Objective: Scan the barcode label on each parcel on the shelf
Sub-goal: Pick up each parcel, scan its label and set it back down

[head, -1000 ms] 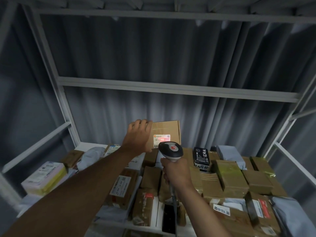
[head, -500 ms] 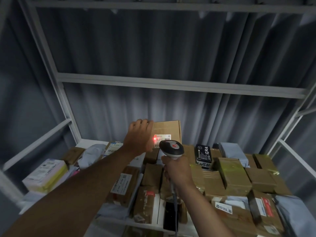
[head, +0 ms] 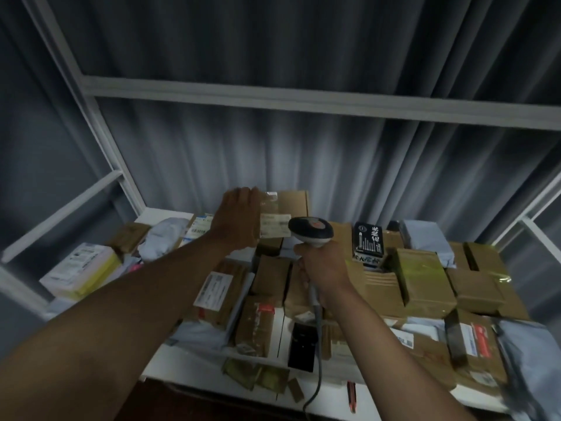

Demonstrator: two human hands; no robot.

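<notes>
While the left hand (head: 239, 220) grips the cardboard parcel (head: 285, 214), the right hand (head: 324, 268) clasps the scanner (head: 311, 235).

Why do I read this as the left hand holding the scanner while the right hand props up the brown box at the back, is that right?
No, the hands are swapped. In the head view the right hand grips the scanner by its handle, and the left hand holds up the brown box at the back, its label facing the scanner.

Dim bluish light around you, motion blur smearing your left hand (head: 239, 218), frame edges bowed, parcels beyond your hands soft
</notes>
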